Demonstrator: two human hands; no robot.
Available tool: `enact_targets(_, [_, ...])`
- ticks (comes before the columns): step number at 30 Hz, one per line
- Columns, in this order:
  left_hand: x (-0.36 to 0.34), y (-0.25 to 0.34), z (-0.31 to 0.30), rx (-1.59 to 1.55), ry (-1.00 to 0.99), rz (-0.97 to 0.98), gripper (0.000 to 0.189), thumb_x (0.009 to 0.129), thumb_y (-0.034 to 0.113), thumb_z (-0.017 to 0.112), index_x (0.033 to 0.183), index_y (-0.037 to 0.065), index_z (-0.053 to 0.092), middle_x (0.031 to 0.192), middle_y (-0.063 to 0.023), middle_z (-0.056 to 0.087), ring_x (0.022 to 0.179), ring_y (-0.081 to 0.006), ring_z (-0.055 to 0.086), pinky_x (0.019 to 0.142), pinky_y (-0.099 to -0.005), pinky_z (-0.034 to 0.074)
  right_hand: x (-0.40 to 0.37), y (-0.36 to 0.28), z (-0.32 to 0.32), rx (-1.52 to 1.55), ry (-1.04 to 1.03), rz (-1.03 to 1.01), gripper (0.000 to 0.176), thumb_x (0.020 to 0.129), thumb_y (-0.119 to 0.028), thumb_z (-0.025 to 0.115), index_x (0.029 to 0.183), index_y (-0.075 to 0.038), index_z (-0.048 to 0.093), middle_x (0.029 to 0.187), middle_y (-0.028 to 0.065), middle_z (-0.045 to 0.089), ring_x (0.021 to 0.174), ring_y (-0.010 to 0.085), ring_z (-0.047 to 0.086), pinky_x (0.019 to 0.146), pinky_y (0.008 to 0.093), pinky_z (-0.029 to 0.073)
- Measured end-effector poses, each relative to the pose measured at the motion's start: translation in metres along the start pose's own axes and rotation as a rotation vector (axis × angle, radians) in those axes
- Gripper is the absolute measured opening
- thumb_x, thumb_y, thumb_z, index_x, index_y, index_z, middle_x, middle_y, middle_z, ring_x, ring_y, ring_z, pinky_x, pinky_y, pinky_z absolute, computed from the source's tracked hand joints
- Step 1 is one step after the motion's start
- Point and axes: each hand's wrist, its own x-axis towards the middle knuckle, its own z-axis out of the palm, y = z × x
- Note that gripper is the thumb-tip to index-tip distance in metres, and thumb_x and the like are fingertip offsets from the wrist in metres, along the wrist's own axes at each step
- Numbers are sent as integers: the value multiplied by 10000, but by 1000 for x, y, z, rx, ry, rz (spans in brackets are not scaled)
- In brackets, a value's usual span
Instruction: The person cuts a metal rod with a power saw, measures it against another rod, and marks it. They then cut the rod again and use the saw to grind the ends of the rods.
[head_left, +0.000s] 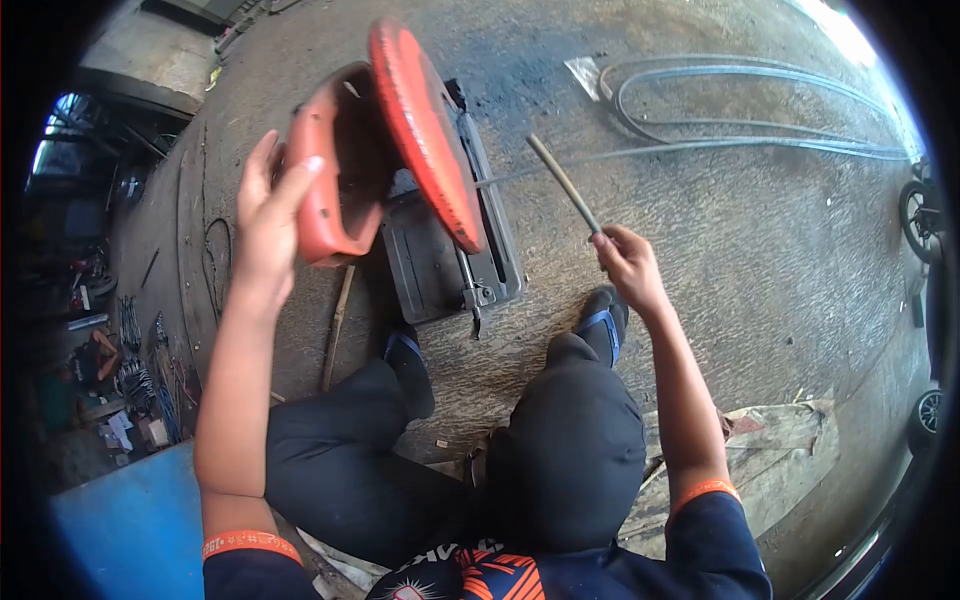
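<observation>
Left fingers are gripping the chop saw's orange housing, right fingers are holding a rod. I'd be keeping both steady.

The saw has an orange-red body and round guard, tilted over a dark grey base on the floor. The rod, thin, straight and brownish, slants beside it, apparently clear of it.

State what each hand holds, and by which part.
The right hand holds a thin rod by its near end; the left hand grips the red handle of the saw on its left side.
</observation>
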Motion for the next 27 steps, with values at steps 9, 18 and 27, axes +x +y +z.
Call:
enact_targets(9, [26,11,7,-121,-138,-426,488,866,134,616,1288,-56,464,1139,-163,585,1024,-225,600,902,-335,491,14,64,44,69,-175,108,364,941,-334,562,958,24,626,690,77,570,652,139,535,612,321,441])
enact_targets(18, [32,7,3,82,-144,-339,454,896,195,611,1257,-54,495,1049,-125,610,848,-145,598,730,-255,492,34,66,59,303,-393,219,381,968,-354,528,826,0,547,631,15,486,610,114,499,559,322,420])
enact_targets(27, [27,9,13,17,-95,-374,500,922,213,549,1326,-59,435,1160,-159,579,1000,-206,600,858,-310,490,43,78,76,372,-460,201,353,991,-334,499,947,-6,622,639,-25,428,619,87,395,568,286,368])
